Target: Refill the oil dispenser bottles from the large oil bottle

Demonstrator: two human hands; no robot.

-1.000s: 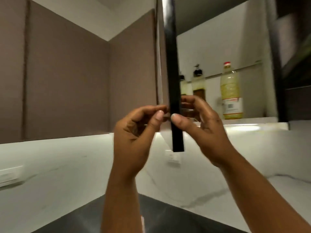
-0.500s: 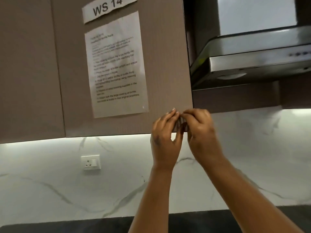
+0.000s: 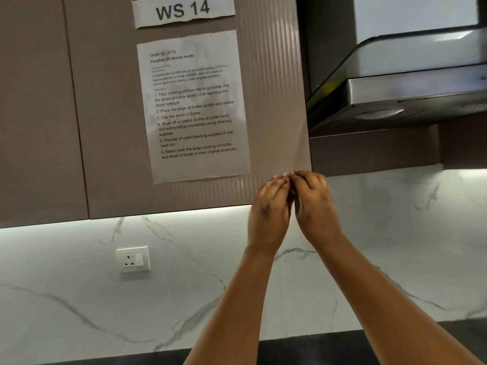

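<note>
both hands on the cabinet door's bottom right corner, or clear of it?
Touching. Head view: fingertips of left hand and right hand meet the cabinet door at its lower right corner, no gap showing.

The oil bottles are out of sight. The left grip [image 3: 268, 206] and right grip [image 3: 315, 204] touch the closed brown cabinet door [image 3: 274, 101] at its lower right corner.

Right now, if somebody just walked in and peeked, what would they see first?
Probably the big WS 14 sign taped at the top of the brown cabinet door, with a printed instruction sheet just below it. Next, the left hand and right hand side by side at the door's lower right corner. A shiny metal hood sits to the right.
</note>
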